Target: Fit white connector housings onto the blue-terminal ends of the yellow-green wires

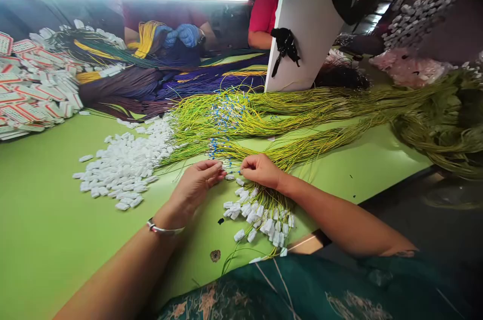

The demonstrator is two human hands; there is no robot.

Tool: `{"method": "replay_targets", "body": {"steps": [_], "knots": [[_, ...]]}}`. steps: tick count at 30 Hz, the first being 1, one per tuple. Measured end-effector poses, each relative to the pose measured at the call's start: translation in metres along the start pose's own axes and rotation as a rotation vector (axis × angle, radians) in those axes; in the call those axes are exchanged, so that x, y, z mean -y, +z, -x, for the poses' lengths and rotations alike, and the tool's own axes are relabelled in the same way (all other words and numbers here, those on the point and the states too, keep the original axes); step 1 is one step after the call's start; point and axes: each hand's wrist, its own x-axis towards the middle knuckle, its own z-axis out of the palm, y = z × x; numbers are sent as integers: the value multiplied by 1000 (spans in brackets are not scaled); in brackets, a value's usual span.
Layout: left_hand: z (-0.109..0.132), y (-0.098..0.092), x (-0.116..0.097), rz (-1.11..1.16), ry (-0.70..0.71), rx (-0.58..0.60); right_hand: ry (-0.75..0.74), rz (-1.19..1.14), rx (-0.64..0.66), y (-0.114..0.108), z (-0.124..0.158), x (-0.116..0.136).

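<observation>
My left hand [198, 181] is closed in a pinch just above the green table, with a metal bracelet on its wrist. What its fingertips hold is too small to make out. Facing it, my right hand [261, 169] pinches a thin wire whose blue tip [239, 172] pokes out toward the left hand. Between and just below the fingertips is a small white plastic connector [230, 177]. Under my right wrist hangs a bunch of yellow-green wires with white connectors [268, 227] on their ends. Behind both hands lie long yellow-green wires [294, 151] with blue and white tips.
Loose white connectors [124, 164] are heaped at left on the green table [49, 209]. Farther left are stacked white pieces with red edging [30, 88]. Dark purple wires [143, 81] lie behind. A white upright panel [298, 28] stands at the back; people work beyond it.
</observation>
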Motion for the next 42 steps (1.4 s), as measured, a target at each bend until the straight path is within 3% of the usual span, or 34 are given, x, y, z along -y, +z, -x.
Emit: {"method": "replay_targets", "body": {"steps": [10, 17, 25, 32, 42], "knots": [[-1, 1, 11, -44, -2, 17, -78, 103, -28, 3, 6, -1], [6, 12, 19, -231, 107, -55, -168, 219, -53, 6, 10, -3], [5, 11, 21, -161, 86, -51, -79, 98, -109, 4, 12, 4], [7, 13, 21, -172, 89, -63, -206, 207, -114, 5, 15, 5], [7, 13, 17, -149, 80, -69, -252, 213, -140, 5, 13, 2]]}}
